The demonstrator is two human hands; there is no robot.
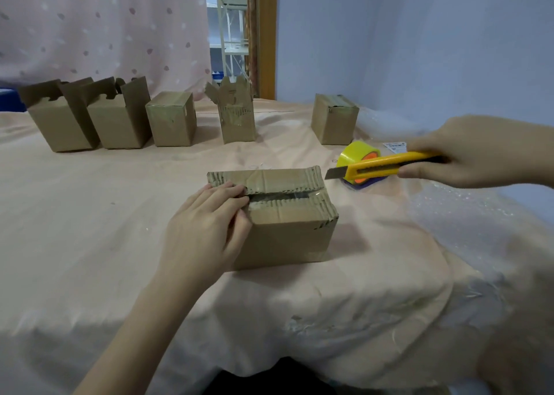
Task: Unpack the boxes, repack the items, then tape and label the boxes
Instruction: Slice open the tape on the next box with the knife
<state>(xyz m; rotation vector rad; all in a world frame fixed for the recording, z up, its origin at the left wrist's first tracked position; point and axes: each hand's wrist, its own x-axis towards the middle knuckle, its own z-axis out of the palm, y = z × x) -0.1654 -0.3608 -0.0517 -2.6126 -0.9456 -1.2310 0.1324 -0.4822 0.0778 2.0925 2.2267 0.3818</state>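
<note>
A small worn cardboard box (287,233) stands in the middle of the cloth-covered table, its top flaps parted along a dark slit. My left hand (207,230) grips the box's left end, fingers curled over the top edge at the slit. My right hand (479,152) holds a yellow utility knife (377,167) to the right of the box, blade out and pointing left, just off the box's far right corner. A yellow tape roll (356,155) lies behind the knife.
Several cardboard boxes line the back of the table: two open ones (87,119) at left, a taped one (171,119), a torn open one (236,116) and a closed one (334,119). Bubble wrap (467,212) covers the right side. A label sheet (394,146) lies by the tape.
</note>
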